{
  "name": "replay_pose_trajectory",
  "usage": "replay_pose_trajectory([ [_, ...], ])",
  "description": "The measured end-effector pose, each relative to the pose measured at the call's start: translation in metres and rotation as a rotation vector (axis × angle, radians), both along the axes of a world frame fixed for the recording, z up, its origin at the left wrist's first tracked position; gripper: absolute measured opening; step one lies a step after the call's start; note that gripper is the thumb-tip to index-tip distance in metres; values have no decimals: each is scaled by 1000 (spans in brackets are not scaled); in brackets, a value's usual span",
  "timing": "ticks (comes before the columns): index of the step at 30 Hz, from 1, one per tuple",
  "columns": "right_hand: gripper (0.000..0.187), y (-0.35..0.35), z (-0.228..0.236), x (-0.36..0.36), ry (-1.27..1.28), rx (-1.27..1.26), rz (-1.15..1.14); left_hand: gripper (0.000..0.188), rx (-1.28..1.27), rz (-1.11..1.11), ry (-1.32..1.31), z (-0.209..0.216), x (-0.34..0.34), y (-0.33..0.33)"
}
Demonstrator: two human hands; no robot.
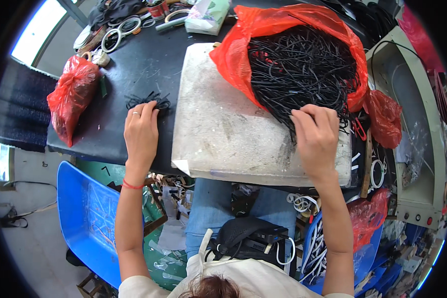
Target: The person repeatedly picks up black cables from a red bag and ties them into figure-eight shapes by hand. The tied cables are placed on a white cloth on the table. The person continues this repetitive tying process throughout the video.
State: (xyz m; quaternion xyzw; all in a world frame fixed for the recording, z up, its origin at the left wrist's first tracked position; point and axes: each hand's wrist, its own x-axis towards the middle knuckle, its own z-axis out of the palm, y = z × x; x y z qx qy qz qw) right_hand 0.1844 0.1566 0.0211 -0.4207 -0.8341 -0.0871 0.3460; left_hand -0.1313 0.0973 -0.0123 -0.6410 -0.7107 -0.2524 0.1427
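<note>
My left hand (pixel 142 130) is at a small bunch of short black cords (pixel 149 101) on the dark tabletop, its fingers closed over the near side of the bunch. To the right, a red plastic bag (pixel 232 49) lies open with a large tangled heap of thin black cords (pixel 303 67) spilling toward me. My right hand (pixel 317 139) is at the near edge of this heap, thumb and fingers pinched on the cord ends. Its fingertips partly hide what they grip. Beneath the bag and my right hand is a pale, stained slab (pixel 228 129).
A tied red bag (pixel 74 97) sits at the table's left. Tape rolls (pixel 111 39) and a tissue pack (pixel 207 17) lie at the back. Blue bins (pixel 84 213) flank my legs, white strips in the right one. A grey metal housing (pixel 417 134) stands at the right.
</note>
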Motion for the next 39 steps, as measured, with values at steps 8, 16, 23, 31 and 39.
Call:
replay_pose_trajectory([
  [8, 20, -53, 13, -20, -68, -131, 301, 30, -18, -520, -351, 46, 112, -46],
  [16, 26, -76, 25, -9, 136, -310, 344, 22, -597, -505, -1377, 44, 123, -71],
  [23, 18, -73, 24, -14, 424, -308, 26, 25, -851, -422, -1881, 45, 128, -74],
  [31, 21, -93, 13, -30, 413, -605, 216, 21, -446, -295, -2133, 21, 148, -67],
  [39, 26, -93, 10, -29, 443, -626, 244, 15, -322, -282, -2108, 16, 155, -68],
])
